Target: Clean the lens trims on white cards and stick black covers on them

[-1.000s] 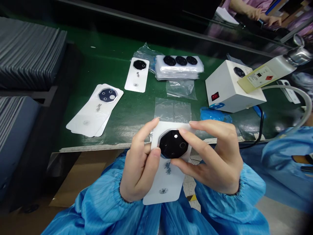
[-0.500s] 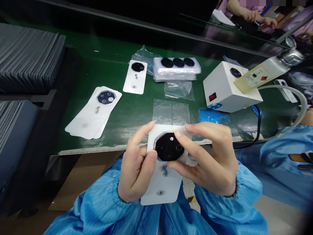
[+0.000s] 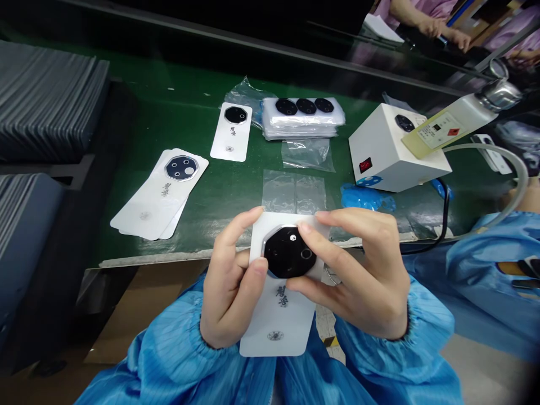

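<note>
A white phone back cover [image 3: 270, 320] is held up at the table's front edge, its printed side facing me. On its upper part sits a black octagonal camera lens cover [image 3: 284, 259] within a silvery rim. My left hand [image 3: 228, 287] grips the cover's left edge, thumb in front and index finger at the top corner. With thumb and index finger, my right hand [image 3: 367, 270] pinches the lens cover's right side, while another fingertip touches the back cover's top right corner. Whether the lens cover lies flush cannot be made out.
More back covers [image 3: 158, 199] overlap at left, and another back cover [image 3: 230, 147] lies behind. Three lens covers top a stack of clear packets [image 3: 301, 122]. A white box [image 3: 379, 152] with a red switch and a leaning bottle [image 3: 449, 126] stand right. Grey trays [image 3: 46, 101] fill racks at left.
Both hands and the back cover keep nearly the same pose. The whole view has shifted very slightly. At the upper right, a background person's hands have moved a little.
</note>
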The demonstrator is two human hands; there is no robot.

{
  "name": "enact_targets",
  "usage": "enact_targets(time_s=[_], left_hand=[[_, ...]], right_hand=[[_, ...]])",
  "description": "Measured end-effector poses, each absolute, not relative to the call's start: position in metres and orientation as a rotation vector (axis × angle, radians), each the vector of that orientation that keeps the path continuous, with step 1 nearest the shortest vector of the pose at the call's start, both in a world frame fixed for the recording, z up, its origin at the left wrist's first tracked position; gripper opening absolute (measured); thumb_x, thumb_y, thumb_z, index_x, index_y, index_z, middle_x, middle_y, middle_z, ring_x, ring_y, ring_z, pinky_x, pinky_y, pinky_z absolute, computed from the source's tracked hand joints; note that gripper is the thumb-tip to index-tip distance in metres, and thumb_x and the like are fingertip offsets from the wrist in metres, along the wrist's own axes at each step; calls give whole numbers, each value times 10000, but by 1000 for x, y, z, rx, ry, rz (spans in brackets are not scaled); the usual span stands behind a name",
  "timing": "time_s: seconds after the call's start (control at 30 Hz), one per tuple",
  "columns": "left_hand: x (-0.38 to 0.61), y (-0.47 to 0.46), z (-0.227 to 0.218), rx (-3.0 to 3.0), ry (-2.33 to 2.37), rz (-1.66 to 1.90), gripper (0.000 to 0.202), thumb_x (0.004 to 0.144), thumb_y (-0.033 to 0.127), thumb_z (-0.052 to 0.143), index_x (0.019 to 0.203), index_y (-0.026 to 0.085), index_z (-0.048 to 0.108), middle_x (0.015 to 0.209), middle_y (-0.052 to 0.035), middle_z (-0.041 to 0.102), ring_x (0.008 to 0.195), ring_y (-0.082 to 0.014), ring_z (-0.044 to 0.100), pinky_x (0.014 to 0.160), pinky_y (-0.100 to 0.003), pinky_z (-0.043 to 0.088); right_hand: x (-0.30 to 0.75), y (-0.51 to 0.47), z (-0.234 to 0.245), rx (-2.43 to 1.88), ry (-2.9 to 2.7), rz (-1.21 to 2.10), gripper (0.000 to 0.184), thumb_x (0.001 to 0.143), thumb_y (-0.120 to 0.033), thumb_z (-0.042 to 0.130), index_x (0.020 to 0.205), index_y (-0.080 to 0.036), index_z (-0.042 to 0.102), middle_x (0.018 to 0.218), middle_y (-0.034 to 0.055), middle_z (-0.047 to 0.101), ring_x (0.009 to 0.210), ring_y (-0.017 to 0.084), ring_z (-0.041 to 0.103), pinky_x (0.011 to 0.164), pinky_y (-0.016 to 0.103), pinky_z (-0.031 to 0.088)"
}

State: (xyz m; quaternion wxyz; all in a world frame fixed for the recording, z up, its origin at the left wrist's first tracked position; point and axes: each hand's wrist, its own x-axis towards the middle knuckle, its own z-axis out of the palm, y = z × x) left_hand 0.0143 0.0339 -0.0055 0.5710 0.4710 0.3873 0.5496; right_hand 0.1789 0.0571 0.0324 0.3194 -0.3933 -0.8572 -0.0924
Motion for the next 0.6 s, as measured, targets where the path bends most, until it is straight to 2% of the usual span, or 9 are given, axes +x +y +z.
enact_targets(time_s=[0.27, 0.47, 0.5, 0.6], left_hand=[[12, 35, -6, 1100, 932, 1246, 402, 919, 266, 431, 1296, 373, 337, 562, 68, 571, 396, -102, 506, 381, -216, 402], [14, 35, -3, 976, 994, 1271, 409, 873, 273, 504, 1252, 341, 366, 938, -29, 624, 413, -77, 495, 357, -236, 394], [14, 35, -2, 969, 992, 1273, 403, 874, 266, 502, 1247, 344, 370, 926, -25, 623, 414, -77, 496, 359, -235, 395], [14, 35, -2, 1005, 922, 1254, 366, 906, 237, 451, 1239, 372, 381, 640, 47, 566, 374, -76, 462, 347, -204, 359]], right_hand=[[179, 60, 33, -1016, -2259, -248, 392, 778, -416, 651, 992, -87, 643, 996, 148, 602, 942, 251, 570, 777, 408, 495], [179, 60, 31, -1011, -2267, -225, 418, 758, -441, 666, 1018, -115, 628, 1048, 145, 607, 993, 264, 579, 811, 434, 504], [179, 61, 31, -1002, -2270, -210, 434, 748, -442, 676, 1022, -110, 625, 1056, 150, 607, 1002, 268, 581, 817, 435, 506], [180, 61, 32, -998, -2283, -177, 416, 756, -434, 671, 1028, -125, 617, 1068, 146, 609, 1008, 263, 589, 814, 426, 513]])
